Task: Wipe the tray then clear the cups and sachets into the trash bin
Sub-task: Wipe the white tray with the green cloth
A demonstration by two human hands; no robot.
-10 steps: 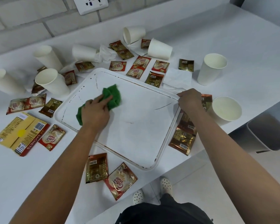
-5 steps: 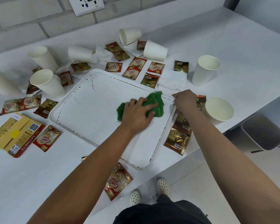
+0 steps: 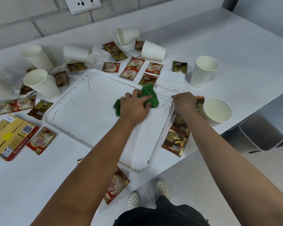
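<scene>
White plastic tray [image 3: 82, 121] on the counter [image 3: 31, 185], with a green cloth [image 3: 149, 95] pressed near its far right corner.

The left hand [image 3: 135, 107] curls its fingers into the cloth; the right hand [image 3: 184, 101] pinches the tray's right rim. Paper cups [image 3: 203, 70] and sachets [image 3: 132, 68] lie scattered around the tray, a yellow box [image 3: 8, 136] to the left, and a grey bin [image 3: 260, 132] stands below the counter's right edge.

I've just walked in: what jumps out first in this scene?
The bright green cloth stands out, pressed by the left hand onto the far right corner of a big white tray with brown streaks along its edges. The right hand holds the tray's right rim. Around it lie white paper cups and red and gold sachets.
</scene>
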